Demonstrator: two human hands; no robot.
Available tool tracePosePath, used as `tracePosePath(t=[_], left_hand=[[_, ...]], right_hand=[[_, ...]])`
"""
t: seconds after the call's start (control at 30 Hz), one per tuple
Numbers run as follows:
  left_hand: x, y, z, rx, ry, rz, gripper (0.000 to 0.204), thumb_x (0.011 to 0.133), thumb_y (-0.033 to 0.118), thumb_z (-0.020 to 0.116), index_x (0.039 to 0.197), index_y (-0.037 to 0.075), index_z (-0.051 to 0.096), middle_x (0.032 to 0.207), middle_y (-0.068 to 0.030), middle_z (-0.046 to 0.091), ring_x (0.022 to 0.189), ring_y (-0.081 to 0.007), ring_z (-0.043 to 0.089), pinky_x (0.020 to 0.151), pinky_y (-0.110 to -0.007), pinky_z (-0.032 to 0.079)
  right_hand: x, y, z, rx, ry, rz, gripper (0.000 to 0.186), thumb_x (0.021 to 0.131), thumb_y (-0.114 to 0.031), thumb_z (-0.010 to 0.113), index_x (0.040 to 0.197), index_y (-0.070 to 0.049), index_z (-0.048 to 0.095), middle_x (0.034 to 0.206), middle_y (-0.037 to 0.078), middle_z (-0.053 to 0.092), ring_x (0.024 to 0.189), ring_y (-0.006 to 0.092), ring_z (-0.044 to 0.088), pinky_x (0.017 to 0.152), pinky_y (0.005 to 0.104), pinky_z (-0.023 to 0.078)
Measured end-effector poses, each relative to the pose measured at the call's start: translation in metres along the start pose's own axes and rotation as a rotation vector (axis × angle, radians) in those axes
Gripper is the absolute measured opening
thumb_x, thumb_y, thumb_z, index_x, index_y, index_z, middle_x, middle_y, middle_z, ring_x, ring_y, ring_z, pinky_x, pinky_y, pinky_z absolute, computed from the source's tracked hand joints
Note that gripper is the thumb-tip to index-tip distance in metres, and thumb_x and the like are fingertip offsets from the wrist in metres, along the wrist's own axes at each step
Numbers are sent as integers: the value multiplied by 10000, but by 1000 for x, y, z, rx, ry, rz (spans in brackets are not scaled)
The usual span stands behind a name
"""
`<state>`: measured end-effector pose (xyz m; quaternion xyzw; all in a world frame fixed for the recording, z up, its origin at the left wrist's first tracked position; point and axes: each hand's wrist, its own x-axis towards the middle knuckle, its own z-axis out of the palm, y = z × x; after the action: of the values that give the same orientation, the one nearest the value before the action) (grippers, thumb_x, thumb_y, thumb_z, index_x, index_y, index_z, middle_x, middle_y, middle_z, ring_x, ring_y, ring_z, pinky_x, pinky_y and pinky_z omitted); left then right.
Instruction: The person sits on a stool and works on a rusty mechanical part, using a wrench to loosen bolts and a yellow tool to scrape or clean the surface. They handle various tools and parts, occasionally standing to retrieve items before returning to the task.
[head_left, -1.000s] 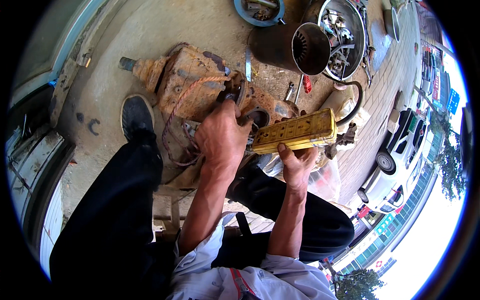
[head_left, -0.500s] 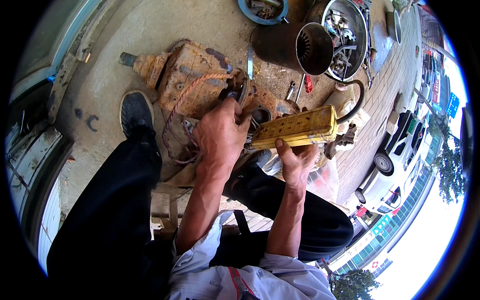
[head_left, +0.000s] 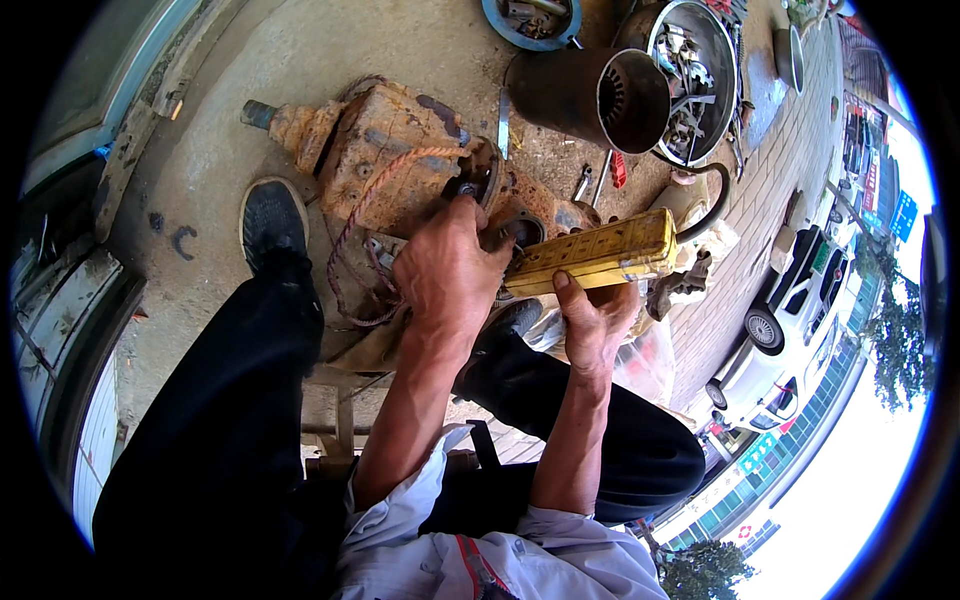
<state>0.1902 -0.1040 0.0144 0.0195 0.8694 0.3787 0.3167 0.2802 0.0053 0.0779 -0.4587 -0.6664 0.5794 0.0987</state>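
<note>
My right hand grips a worn yellow power strip from below, thumb on its near side; a thick black cord leaves its far end. My left hand is closed just beside the strip's near end, at the openings of a rusty metal housing; what its fingers hold is hidden. The housing has a threaded shaft at the left and round flanged openings at the right. A twisted red rope loops over it and down past my left hand.
Behind the housing lie a dark metal cylinder, a steel basin of metal parts, a blue ring-shaped container, and wrenches. A door frame runs along the left. A white car stands on paving to the right.
Little differs. Both hands keep their hold; the strip and my hands have shifted very slightly, while the whole view has moved a little.
</note>
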Motion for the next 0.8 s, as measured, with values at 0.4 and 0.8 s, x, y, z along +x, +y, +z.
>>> tracePosePath(t=[0.4, 0.8], left_hand=[[-1, 0, -1, -18, 18, -1, 349, 715, 283, 875, 873, 67, 651, 753, -88, 706, 692, -297, 699, 619, -420, 520], [1, -4, 1, -109, 98, 84, 262, 792, 226, 818, 882, 41, 655, 765, -124, 702, 694, -326, 692, 641, -435, 521]], right_hand=[[2, 3, 4, -18, 24, -9, 514, 788, -14, 785, 1223, 47, 519, 1108, 146, 670, 1016, 211, 656, 961, 366, 512], [4, -1, 14, -5, 58, -41, 532, 818, -29, 806, 1256, 40, 512, 1100, 127, 672, 1037, 195, 651, 951, 351, 517]])
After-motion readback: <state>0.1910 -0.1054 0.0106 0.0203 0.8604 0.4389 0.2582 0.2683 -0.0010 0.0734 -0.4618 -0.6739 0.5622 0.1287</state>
